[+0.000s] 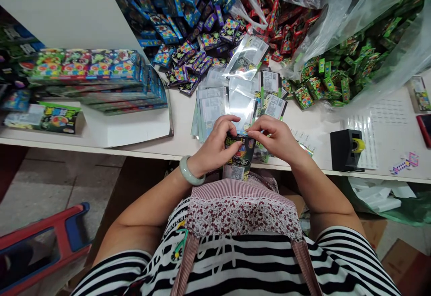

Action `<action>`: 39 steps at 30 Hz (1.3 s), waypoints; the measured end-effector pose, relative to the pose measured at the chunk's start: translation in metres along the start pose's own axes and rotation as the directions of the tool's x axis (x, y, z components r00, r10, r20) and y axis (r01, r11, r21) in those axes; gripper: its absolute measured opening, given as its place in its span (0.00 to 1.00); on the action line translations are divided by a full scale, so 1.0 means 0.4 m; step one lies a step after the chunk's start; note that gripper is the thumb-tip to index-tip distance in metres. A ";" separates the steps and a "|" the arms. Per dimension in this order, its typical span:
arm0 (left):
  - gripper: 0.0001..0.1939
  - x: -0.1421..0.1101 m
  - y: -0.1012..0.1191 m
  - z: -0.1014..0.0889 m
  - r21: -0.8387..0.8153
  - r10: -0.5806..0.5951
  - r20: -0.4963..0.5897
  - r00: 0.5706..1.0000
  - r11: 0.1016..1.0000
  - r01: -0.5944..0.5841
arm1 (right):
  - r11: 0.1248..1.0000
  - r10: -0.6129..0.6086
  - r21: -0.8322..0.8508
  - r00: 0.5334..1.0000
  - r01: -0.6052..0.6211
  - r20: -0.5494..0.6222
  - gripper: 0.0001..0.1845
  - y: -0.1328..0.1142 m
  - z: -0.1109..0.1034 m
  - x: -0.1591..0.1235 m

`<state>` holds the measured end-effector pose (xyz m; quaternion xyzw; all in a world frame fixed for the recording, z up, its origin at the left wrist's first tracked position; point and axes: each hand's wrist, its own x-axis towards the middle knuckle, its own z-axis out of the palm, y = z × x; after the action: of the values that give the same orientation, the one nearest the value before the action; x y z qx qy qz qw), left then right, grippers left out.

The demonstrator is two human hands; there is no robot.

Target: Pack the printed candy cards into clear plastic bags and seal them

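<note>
My left hand [215, 145] and my right hand [274, 137] meet at the near edge of the white table [390, 148]. Both pinch the top of a small clear packet holding a dark printed card [239, 159], which hangs upright over the table edge. My left wrist wears a pale green bangle [189, 172]. Just behind my hands lies a loose stack of clear plastic sleeves [222, 103], some with printed cards in them.
Blue and purple small boxes [188, 13] are heaped at the back, red ones [283, 22] beside them, green ones [333, 71] in a clear bag to the right. Stacked display boxes [90, 74] sit left. A black tape dispenser [346, 150] stands right. A red stool [43, 246] is on the floor.
</note>
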<state>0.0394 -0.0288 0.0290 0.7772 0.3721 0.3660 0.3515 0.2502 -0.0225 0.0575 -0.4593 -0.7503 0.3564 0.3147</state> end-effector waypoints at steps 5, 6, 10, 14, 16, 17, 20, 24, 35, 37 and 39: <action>0.13 -0.002 0.006 -0.006 0.024 0.006 0.015 1.000 1.000 -0.006 | 0.982 -0.152 -0.108 0.987 0.156 0.048 0.11 0.023 -0.011 -0.031; 0.13 -0.003 0.007 -0.006 0.024 0.006 0.016 1.000 1.000 -0.006 | 0.976 -0.174 -0.129 0.984 0.178 0.041 0.11 0.026 -0.009 -0.036; 0.13 -0.002 0.008 0.001 0.013 0.015 0.016 1.000 1.000 -0.015 | 0.968 -0.201 -0.151 0.980 0.199 0.002 0.10 0.032 0.005 -0.053; 0.10 0.003 0.007 -0.012 0.069 0.017 0.054 0.998 0.997 -0.021 | 0.974 -0.176 -0.146 0.984 0.173 -0.003 0.07 0.036 0.011 -0.060; 0.07 0.005 0.006 -0.031 0.131 0.024 0.076 0.997 0.991 -0.034 | 0.975 -0.171 -0.143 0.985 0.169 0.000 0.06 0.037 0.011 -0.060; 0.07 0.006 0.006 -0.043 0.162 0.033 0.082 0.996 0.986 -0.046 | 0.975 -0.170 -0.144 0.986 0.168 0.002 0.06 0.037 0.010 -0.060; 0.05 0.007 0.007 -0.075 0.216 0.064 0.102 0.993 0.973 -0.085 | 0.974 -0.172 -0.151 0.985 0.171 0.004 0.05 0.029 0.012 -0.055; 0.05 0.006 0.005 -0.097 0.199 0.062 0.120 0.991 0.976 -0.085 | 0.972 -0.122 -0.206 0.992 0.116 -0.014 0.06 0.010 0.018 -0.042; 0.07 -0.004 -0.025 -0.084 -0.077 -0.022 0.069 0.997 0.997 0.028 | 0.977 -0.146 -0.160 0.989 0.142 -0.013 0.08 0.013 0.041 -0.036; 0.08 -0.006 -0.033 -0.076 -0.152 -0.065 0.052 0.996 0.986 0.073 | 0.976 -0.163 -0.147 0.987 0.160 -0.012 0.09 0.014 0.044 -0.037; 0.09 -0.006 -0.037 -0.072 -0.175 -0.070 0.058 0.996 0.981 0.079 | 0.974 -0.170 -0.155 0.985 0.168 -0.003 0.09 0.015 0.046 -0.038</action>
<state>0.0094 -0.0159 0.0302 0.7374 0.3580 0.3641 0.4422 0.2441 -0.0390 0.0402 -0.4197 -0.8094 0.2653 0.3137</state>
